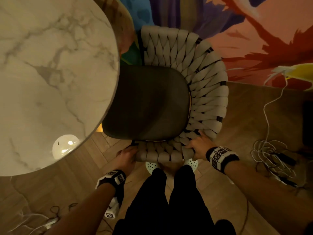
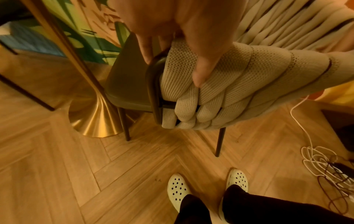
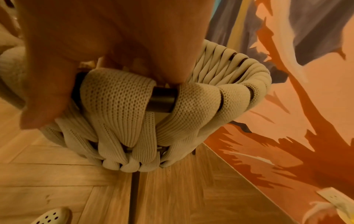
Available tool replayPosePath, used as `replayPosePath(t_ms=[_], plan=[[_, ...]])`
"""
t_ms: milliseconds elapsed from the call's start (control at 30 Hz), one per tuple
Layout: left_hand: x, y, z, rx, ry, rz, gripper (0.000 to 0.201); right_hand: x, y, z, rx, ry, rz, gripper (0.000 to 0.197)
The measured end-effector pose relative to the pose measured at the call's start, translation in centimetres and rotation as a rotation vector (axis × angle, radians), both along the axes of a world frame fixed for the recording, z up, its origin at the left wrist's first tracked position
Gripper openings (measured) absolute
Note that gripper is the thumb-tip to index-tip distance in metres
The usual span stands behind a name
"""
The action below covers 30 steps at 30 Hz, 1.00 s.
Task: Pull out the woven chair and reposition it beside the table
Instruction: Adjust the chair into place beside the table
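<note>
The woven chair (image 1: 199, 85) has a dark seat cushion (image 1: 149, 102) ringed by thick beige woven bands on a dark metal frame. Its seat front sits tucked under the edge of the round marble table (image 1: 50, 78). My left hand (image 1: 127, 156) grips the near left end of the woven rim, fingers curled over the top and thumb pressed on the bands (image 2: 249, 78). My right hand (image 1: 197, 145) grips the near right part of the rim, fingers wrapped over the bands (image 3: 118, 103) and the frame tube (image 3: 162, 100).
The table stands on a gold pedestal base (image 2: 95, 119) close to the chair's front leg (image 2: 125, 128). A colourful mural wall (image 1: 254, 39) runs behind and right of the chair. Tangled cables (image 1: 274, 158) lie on the herringbone wood floor at right. My feet in white clogs (image 2: 178, 188) stand just behind the chair.
</note>
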<state>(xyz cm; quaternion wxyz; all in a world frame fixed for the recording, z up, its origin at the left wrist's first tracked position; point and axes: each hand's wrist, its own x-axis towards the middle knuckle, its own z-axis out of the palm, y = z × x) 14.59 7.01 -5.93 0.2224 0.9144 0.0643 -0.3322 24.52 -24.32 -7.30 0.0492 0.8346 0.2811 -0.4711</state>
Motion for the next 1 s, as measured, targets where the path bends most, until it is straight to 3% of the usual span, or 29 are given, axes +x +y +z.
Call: replayPosePath(t_ms=[533,1000], plan=[[2.5,1.8,0.3,0.094,-0.002,0.011,0.042,2.5,2.8,1.1,0.049,0.024,-0.045,0.054],[1.1,2.5,0.2,0.093,0.012,0.013,0.04,0.4,3.5,2.4,0.101,0.031,-0.177,0.056]])
